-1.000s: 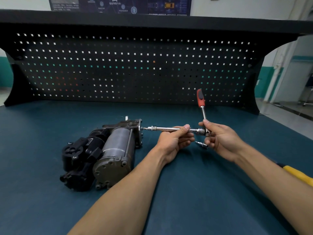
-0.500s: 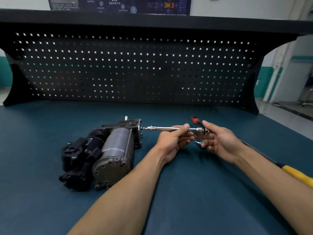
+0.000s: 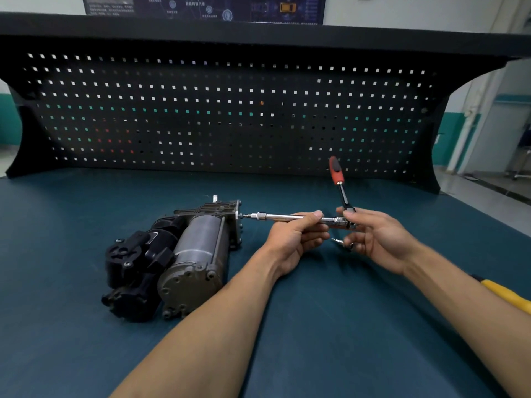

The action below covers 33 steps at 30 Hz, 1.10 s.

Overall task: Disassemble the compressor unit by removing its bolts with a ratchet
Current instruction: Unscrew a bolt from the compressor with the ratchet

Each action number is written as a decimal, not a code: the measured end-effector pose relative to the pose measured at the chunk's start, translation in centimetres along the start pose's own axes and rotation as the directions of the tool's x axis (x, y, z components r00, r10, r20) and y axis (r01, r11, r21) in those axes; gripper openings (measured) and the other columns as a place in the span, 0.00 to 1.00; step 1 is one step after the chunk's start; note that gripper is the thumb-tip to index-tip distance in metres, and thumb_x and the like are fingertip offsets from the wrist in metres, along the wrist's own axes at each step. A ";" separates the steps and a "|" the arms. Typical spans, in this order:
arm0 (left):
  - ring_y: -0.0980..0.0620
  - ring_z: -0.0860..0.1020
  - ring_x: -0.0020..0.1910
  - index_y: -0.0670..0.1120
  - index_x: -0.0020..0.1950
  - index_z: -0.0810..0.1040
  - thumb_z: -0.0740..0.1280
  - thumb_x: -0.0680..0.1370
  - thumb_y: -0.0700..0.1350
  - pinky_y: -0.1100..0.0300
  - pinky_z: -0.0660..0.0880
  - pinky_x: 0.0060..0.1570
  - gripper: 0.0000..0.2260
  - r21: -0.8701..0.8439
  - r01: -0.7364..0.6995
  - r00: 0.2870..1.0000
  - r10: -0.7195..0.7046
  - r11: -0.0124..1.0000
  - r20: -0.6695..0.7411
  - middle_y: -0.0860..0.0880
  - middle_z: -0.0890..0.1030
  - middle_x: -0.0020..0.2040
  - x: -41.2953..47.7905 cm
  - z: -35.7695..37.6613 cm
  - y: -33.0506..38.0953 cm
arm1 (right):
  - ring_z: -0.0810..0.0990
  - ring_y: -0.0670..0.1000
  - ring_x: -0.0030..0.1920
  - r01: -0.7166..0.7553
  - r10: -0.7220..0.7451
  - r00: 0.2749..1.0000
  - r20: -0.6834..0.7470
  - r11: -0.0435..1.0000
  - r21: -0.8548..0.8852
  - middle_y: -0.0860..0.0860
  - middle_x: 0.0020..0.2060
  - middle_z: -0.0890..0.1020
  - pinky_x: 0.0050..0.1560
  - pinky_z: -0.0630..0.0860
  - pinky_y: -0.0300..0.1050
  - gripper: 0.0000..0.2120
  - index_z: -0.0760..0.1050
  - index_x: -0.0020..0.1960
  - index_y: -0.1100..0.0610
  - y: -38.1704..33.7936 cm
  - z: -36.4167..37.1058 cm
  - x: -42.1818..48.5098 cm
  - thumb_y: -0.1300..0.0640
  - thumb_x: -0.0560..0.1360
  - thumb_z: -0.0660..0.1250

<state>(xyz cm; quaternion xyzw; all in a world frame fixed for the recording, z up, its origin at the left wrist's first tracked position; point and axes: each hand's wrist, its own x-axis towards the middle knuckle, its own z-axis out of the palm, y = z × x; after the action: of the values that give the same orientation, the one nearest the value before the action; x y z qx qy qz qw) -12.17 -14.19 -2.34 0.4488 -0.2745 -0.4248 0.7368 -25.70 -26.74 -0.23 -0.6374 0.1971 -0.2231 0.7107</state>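
A: What sits at the left?

B: The compressor unit [image 3: 169,259] lies on its side on the blue counter [image 3: 71,340], black motor end to the left, grey cylinder beside it, its end plate facing right.

A: And the tool?

B: A long chrome extension bar [image 3: 280,216] runs level from a bolt [image 3: 240,216] on that plate toward the right. The left hand [image 3: 296,239] is curled around the bar, thumb on top.

A: The other hand?

B: The right hand [image 3: 373,239] pinches the head of the ratchet [image 3: 340,191] at the bar's right end; the red handle stands up, tilted slightly left. Its lower fingers also hold a small metal bit [image 3: 337,241]. The hands are apart but near.

A: Anything further right?

B: A yellow handle [image 3: 508,295] shows behind the right forearm.
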 end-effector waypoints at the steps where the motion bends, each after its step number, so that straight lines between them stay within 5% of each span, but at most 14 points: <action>1: 0.53 0.83 0.32 0.44 0.44 0.80 0.69 0.79 0.42 0.65 0.78 0.32 0.04 0.002 0.000 1.000 0.000 1.000 0.000 0.47 0.84 0.34 0.0 0.0 0.0 | 0.80 0.49 0.29 0.012 -0.012 1.000 0.004 1.000 0.000 0.50 0.43 0.85 0.24 0.72 0.36 0.22 0.79 0.58 0.56 0.0 -0.1 0.0 0.52 0.65 0.74; 5: 0.52 0.82 0.32 0.44 0.44 0.80 0.70 0.78 0.42 0.64 0.78 0.32 0.04 0.005 0.006 1.000 -0.006 1.000 -0.007 0.47 0.83 0.34 0.0 0.0 0.0 | 0.80 0.50 0.29 0.048 -0.048 0.999 0.019 0.999 0.007 0.51 0.40 0.83 0.26 0.73 0.37 0.24 0.77 0.63 0.57 -0.2 0.0 -0.1 0.58 0.67 0.72; 12: 0.52 0.82 0.32 0.44 0.43 0.80 0.70 0.78 0.43 0.64 0.78 0.33 0.05 0.010 0.019 1.000 -0.019 1.000 -0.008 0.47 0.83 0.34 0.1 0.0 0.0 | 0.81 0.49 0.32 0.087 -0.089 0.994 0.062 0.996 0.036 0.55 0.52 0.86 0.28 0.75 0.37 0.25 0.77 0.64 0.52 -0.4 0.1 -0.4 0.64 0.67 0.72; 24: 0.52 0.82 0.33 0.43 0.43 0.79 0.71 0.78 0.44 0.64 0.78 0.33 0.06 0.010 0.034 0.999 -0.034 0.999 -0.004 0.46 0.83 0.35 0.0 -0.1 0.1 | 0.84 0.49 0.36 0.172 -0.173 0.984 0.044 0.984 0.039 0.54 0.51 0.87 0.31 0.78 0.37 0.23 0.81 0.56 0.55 -0.2 0.0 -0.3 0.70 0.63 0.72; 33: 0.53 0.82 0.32 0.44 0.43 0.79 0.71 0.78 0.44 0.64 0.78 0.32 0.05 -0.010 0.048 0.999 -0.048 0.999 -0.019 0.47 0.83 0.35 0.3 -0.2 0.0 | 0.84 0.49 0.42 0.253 -0.250 0.967 0.051 0.963 -0.091 0.51 0.52 0.85 0.40 0.79 0.41 0.22 0.84 0.49 0.56 0.2 0.3 -0.6 0.81 0.70 0.66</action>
<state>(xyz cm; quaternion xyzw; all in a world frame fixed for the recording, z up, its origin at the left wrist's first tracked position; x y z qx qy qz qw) -11.90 -14.35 -2.39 0.4557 -0.2547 -0.4394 0.7310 -25.98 -26.15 -0.37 -0.6951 0.1113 -0.2893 0.6487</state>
